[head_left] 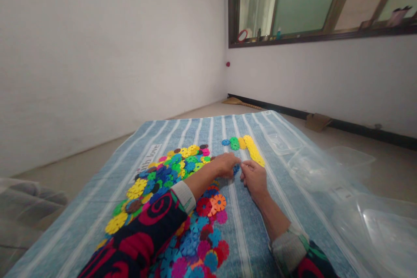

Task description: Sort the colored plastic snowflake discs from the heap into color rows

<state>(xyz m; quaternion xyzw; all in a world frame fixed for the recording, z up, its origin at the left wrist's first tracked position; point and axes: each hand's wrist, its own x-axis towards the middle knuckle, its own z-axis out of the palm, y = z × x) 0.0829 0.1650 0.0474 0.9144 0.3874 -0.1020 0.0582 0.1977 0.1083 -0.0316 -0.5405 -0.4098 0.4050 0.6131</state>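
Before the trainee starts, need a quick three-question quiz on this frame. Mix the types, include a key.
1. Short answer: which grip is nearer the loose disc pile, left or right?
2. Multiple choice: what colour is the longest row of overlapping discs beyond the person's fingers? A green; B yellow; C blue.
3. True or false: the pile lies to the person's right of that row.

Key: 1, left grip; 2, B; 3, false, it lies to the left.
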